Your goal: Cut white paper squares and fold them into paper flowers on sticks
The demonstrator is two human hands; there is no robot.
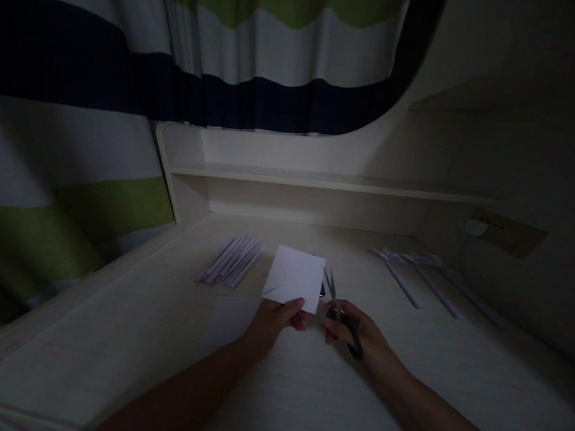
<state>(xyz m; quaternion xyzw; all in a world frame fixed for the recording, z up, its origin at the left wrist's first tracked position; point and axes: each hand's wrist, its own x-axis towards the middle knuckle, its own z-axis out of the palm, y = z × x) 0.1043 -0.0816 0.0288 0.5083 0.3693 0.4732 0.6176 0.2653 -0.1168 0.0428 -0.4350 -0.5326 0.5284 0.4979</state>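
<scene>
My left hand (283,315) pinches a white square of paper (295,276) by its lower edge, thumb on top. A short diagonal line, a cut or a crease, runs near the paper's lower left corner. In my right hand (353,330) are black-handled scissors (332,289), their blades slightly apart and pointing up beside the paper's right edge. The blades look apart from the paper. A small dark object, mostly hidden, shows behind the paper's right side. Another pale sheet (227,320) lies flat on the desk, left of my left hand.
A bundle of rolled paper sticks (231,261) lies at the left on the pale desk (158,338). Several separate sticks (406,284) lie at the right. Behind stands a shelf (320,180) below a striped curtain (290,56). A socket panel with a white plug (476,227) is on the right wall.
</scene>
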